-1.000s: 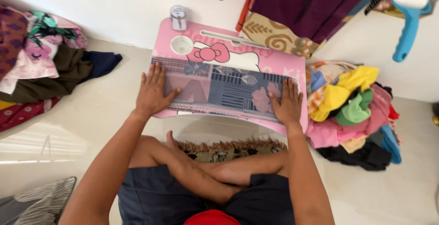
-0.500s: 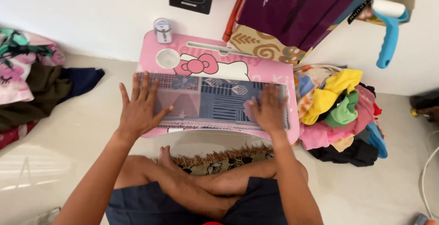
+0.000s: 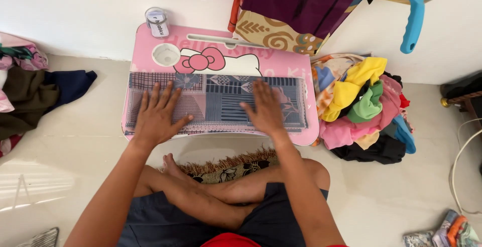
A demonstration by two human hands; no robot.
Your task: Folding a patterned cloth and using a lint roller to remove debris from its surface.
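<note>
A folded patterned cloth [image 3: 221, 101] in blue, pink and grey lies flat across a pink lap table [image 3: 296, 71] with a cartoon bow print. My left hand [image 3: 158, 114] presses flat on the cloth's left part, fingers spread. My right hand [image 3: 266, 109] lies flat on the cloth right of its middle, fingers together and pointing away from me. Neither hand holds anything. My crossed legs are under the table's near edge.
A heap of colourful clothes [image 3: 364, 106] lies right of the table, another pile [image 3: 30, 91] to the left. A small jar [image 3: 156, 22] stands at the table's far left corner. A blue lint roller [image 3: 414, 11] and purple fabric [image 3: 301, 1] hang on the wall.
My right hand has slid left along the cloth from its right end toward the middle. My left hand has stayed flat on the left part.
</note>
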